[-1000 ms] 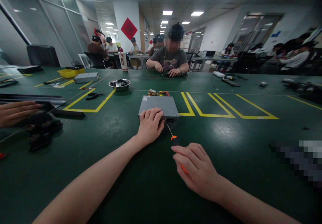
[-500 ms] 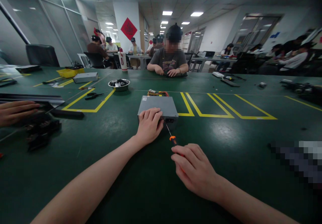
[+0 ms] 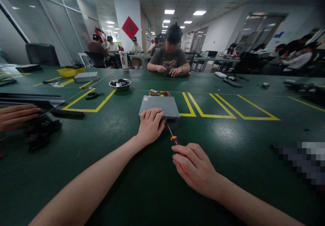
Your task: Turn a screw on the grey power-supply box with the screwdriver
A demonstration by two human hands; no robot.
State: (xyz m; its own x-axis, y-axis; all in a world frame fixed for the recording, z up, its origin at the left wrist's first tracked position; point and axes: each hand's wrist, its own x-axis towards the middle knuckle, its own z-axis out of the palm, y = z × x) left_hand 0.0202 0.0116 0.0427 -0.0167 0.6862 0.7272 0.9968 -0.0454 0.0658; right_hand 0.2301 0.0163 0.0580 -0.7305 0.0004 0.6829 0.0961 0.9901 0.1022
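A grey metal computer power supply (image 3: pixel 162 103) lies on the green table before me, a bundle of coloured wires (image 3: pixel 159 93) at its far side. My left hand (image 3: pixel 151 124) grips its near edge, fingers over the top and thumb along the near face. In my right hand (image 3: pixel 195 166) is a screwdriver (image 3: pixel 174 139) with an orange and black handle, fingers closed round it. Its thin shaft points up and left to the near face, beside the power socket. Whether the tip touches a screw is too small to tell.
A metal bowl of small parts (image 3: pixel 120 85) stands beyond, left of the power supply. Another person's hand (image 3: pixel 17 117) is at the left edge near black parts (image 3: pixel 42 131). Opposite sits a person (image 3: pixel 169 58) handling something dark. Yellow tape (image 3: pixel 215 117) marks the table.
My right hand's fingers have shifted slightly round the screwdriver handle, and more orange shows below them. The power supply and my left hand stay in place. The neighbour's hand has moved slightly.
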